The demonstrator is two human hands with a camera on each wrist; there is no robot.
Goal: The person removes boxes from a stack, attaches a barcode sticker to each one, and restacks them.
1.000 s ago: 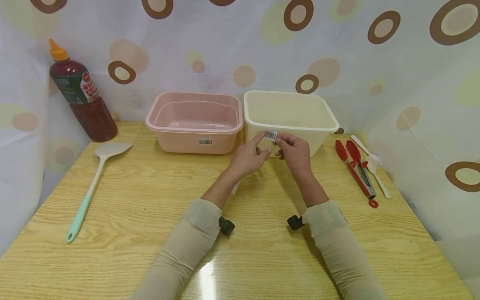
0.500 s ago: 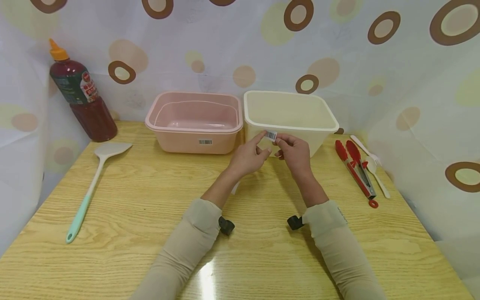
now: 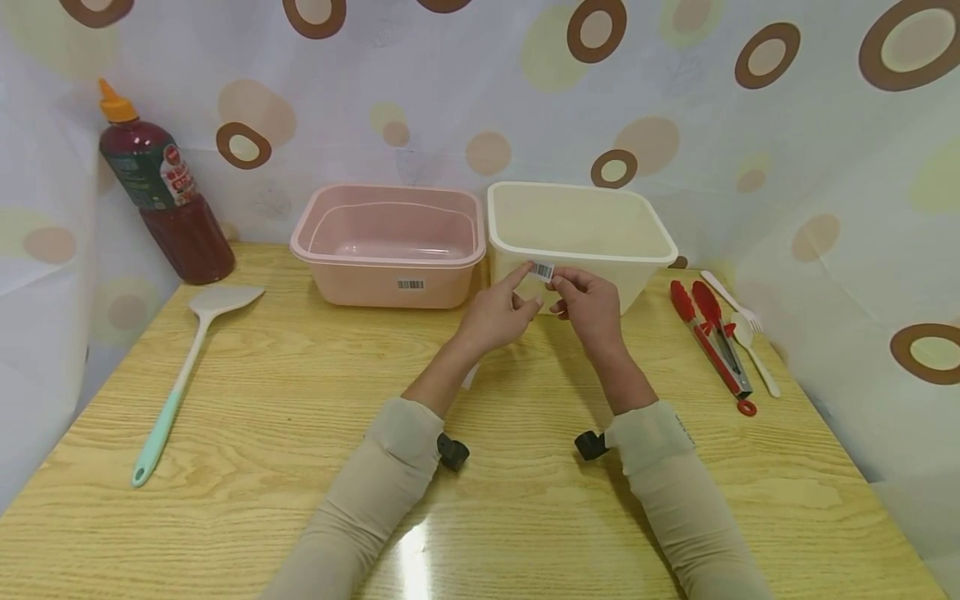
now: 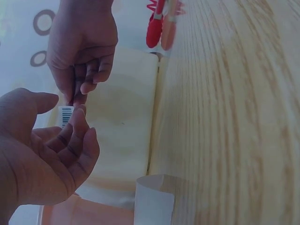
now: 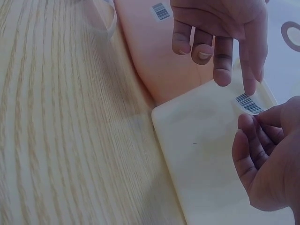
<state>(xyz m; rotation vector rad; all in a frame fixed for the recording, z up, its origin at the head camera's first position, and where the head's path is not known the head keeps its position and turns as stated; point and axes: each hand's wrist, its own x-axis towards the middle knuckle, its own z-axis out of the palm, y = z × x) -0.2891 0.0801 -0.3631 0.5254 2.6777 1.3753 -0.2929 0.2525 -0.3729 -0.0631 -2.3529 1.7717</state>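
Observation:
A small barcode sticker [image 3: 542, 271] lies against the front wall of the cream plastic bin [image 3: 637, 275], just under its rim. My right hand [image 3: 592, 308] pinches the sticker's right edge between thumb and finger; in the right wrist view that edge curls away from the wall. With its index fingertip, my left hand [image 3: 495, 317] touches the sticker's opposite edge. The other fingers of the left hand [image 5: 215, 33] hang apart and hold nothing. To the left stands a pink plastic bin [image 3: 360, 283] with its own barcode sticker [image 3: 410, 284] flat on the front.
A white curled strip [image 4: 153, 201] lies near the left wrist. At the left are a spatula [image 3: 187, 358] with a mint handle and a red sauce bottle [image 3: 168, 200]. Red tongs [image 3: 712, 342], a fork [image 3: 731, 298] and a pale spoon [image 3: 756, 354] lie at the right. A patterned curtain [image 3: 420, 83] hangs behind.

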